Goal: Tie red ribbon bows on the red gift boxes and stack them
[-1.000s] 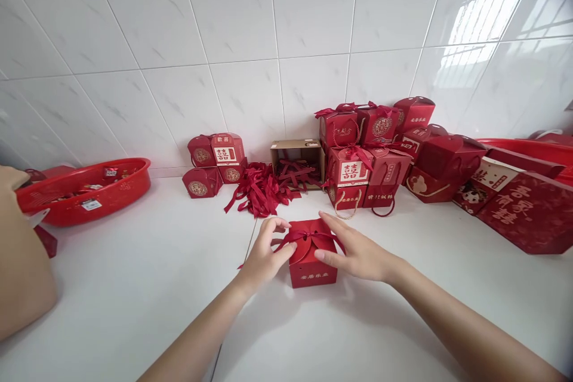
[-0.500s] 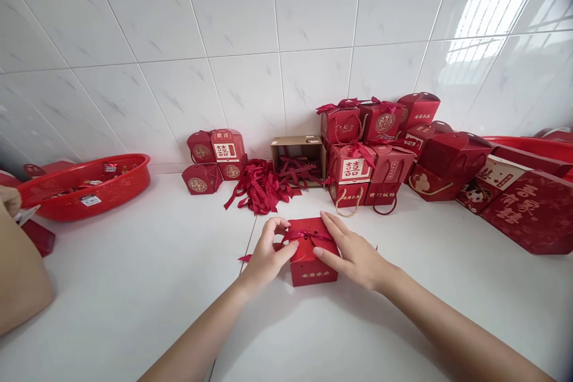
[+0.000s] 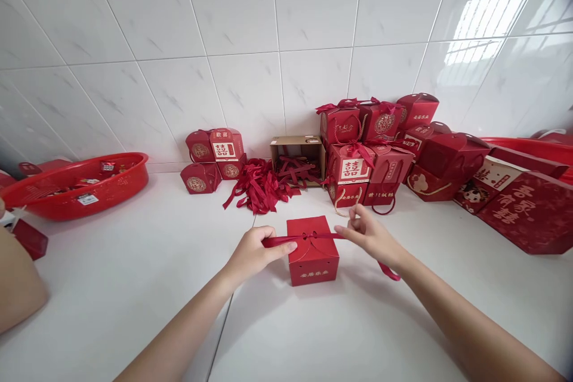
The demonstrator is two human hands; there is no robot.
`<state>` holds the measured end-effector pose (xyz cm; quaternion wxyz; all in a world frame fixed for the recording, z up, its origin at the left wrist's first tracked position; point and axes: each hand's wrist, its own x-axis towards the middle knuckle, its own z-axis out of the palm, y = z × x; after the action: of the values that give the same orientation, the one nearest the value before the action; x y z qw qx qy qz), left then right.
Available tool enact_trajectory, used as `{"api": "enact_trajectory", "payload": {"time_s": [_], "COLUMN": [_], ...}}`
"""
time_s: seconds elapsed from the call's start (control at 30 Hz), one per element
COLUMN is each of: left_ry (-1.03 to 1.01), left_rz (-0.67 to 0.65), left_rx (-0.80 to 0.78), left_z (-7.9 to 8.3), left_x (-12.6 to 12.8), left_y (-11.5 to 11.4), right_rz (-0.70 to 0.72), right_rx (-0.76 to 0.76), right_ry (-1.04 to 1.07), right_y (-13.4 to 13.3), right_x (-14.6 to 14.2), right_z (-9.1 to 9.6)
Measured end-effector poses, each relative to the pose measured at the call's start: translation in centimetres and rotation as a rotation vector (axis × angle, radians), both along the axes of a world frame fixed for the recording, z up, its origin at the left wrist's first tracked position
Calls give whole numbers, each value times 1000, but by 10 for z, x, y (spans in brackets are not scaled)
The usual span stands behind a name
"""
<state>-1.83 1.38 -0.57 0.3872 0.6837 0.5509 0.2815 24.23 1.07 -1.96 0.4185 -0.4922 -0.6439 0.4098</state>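
A red gift box [image 3: 313,271] with gold characters on its front stands on the white tabletop in front of me. A dark red ribbon [image 3: 323,236] runs through the holes in its lid and is crossed at the middle. My left hand [image 3: 259,250] is closed on the ribbon's left side, its thumb over the lid's left edge. To the right of the box my right hand [image 3: 369,233] pinches the other side of the ribbon, drawn straight. The loose end hangs below that hand.
Behind the box lie a heap of red ribbons [image 3: 257,188] and an open cardboard box [image 3: 298,142] with more ribbons. Stacked red gift boxes [image 3: 389,173] stand at the right, a few more [image 3: 201,179] at the left. A red plastic basket [image 3: 116,191] and another person's arm [image 3: 20,286] are far left.
My right hand has moved off the lid to the right with the ribbon. My left hand has shifted slightly left, and the ribbon is now straight across the lid.
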Motion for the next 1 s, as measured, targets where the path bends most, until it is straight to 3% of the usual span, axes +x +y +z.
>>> {"api": "enact_trajectory", "payload": {"time_s": [0.07,0.17,0.27,0.37,0.47,0.6,0.7,0.87,1.0], "left_ry": [14,18,67,78,-71,-240,-150,190,349], "left_rz": [20,38,-56,-328,-483,-240,-107,-92,-117], "left_rx": [15,-55,-174,-359,-377,-191,56,488,567], "left_z": [-2,2,17,37,50,46,31,6,1], "left_x": [-3,-8,-14,-15,-7,16,32,41,38], "left_y": [1,6,14,20,16,-5,-23,-40,-41], "right_rz": [72,198,3,-252,-241,-36,72,109,157], "right_rx": [58,163,367,557,542,331,193,86,45], "right_ry": [-3,-264,-469,-387,-228,-29,9,6,14], "right_y": [-1,-4,-6,-6,-7,-11,-12,-12,-15], "right_x": [11,20,13,-4,-18,-29,-36,-44,-47], "right_z": [8,13,7,1,5,19,21,15,15]}}
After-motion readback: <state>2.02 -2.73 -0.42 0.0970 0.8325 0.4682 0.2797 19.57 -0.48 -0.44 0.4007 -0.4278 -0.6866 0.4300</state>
